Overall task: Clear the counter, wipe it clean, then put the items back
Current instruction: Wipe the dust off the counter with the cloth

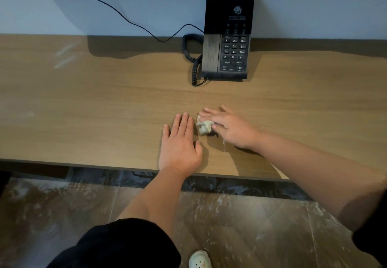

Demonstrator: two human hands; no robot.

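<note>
Below the counter edge a dark-clad knee is seen. At frame centre the crumpled wipe is pressed down under the right hand's nearly straight fingers; the left hand is laid flat, empty. Firm overlapping strokes are advised, the telephone at upper centre being skirted.

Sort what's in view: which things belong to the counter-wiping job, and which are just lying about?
Job: wooden counter; crumpled pale cloth under the right hand; left hand flat on the counter; desk telephone, a counter item.
Lying about: loose black cable; white shoe on the tiled floor.
</note>
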